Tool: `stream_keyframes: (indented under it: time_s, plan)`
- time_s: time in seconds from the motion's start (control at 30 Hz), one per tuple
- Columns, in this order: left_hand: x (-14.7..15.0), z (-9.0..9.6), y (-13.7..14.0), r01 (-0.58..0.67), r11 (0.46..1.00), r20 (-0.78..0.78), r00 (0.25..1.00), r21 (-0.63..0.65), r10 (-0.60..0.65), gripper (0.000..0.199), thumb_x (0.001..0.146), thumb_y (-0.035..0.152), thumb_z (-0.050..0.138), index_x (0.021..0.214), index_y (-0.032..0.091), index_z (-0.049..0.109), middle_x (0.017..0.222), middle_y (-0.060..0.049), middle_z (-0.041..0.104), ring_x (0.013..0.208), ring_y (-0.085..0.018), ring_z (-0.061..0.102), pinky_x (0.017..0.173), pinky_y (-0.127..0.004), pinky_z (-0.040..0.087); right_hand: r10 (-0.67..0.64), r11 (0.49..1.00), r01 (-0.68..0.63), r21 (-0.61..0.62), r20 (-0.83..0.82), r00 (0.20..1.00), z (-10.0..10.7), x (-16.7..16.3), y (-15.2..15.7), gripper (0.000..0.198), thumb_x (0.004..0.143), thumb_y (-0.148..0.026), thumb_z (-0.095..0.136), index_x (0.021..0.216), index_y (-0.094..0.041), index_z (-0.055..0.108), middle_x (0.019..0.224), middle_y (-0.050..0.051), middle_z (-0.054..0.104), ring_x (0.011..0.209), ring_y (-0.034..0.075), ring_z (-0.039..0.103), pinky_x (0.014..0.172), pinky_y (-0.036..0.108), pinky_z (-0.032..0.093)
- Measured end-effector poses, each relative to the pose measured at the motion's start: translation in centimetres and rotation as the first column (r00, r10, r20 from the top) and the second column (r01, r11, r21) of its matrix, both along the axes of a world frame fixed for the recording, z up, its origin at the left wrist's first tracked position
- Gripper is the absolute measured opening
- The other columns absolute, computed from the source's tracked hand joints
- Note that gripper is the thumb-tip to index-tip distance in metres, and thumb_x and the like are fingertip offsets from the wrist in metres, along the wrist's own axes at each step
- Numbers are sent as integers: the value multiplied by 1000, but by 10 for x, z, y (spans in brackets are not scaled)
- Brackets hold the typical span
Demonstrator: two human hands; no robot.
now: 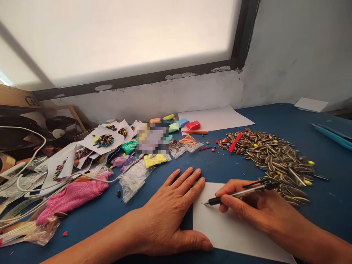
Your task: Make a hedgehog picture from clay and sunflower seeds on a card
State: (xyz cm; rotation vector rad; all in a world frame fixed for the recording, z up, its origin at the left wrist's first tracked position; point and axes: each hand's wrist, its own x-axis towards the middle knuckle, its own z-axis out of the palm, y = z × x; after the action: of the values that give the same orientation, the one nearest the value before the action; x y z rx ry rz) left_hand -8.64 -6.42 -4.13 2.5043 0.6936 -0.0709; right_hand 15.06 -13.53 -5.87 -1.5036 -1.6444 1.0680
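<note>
My right hand (255,207) grips a pen (242,193) with a black grip and a clear barrel. The pen's tip meets a white sheet of paper (220,227) near its upper left, where a short faint mark shows. Flat and open, my left hand (170,211) lies over the sheet's left edge, its thumb and fingertips on the paper and most of the palm over the blue table. Just beyond my right hand spreads a heap of striped sunflower seeds (269,150), with small coloured balls and a red strip (235,142) among them.
On the left lie paper cards with seed pictures (103,139), a pink cloth (74,198), a white cable (110,180) and plastic bags. Packs of coloured clay (193,125) sit at the back by a large white sheet (220,115). Blue-handled tweezers or pliers (334,136) rest far right.
</note>
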Motion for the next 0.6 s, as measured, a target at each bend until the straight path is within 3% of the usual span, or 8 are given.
stream_keyframes:
  time_s: [0.6]
  plan:
    - [3, 5, 1, 4, 1000, -66, 998, -29, -6, 105, 87, 80, 51, 163, 18, 14, 167, -7, -4, 156, -32, -4, 126, -54, -4, 2, 1000, 0, -28, 82, 997, 9, 5, -1, 39, 94, -57, 54, 77, -26, 72, 73, 0, 68, 64, 16, 55, 59, 29, 40]
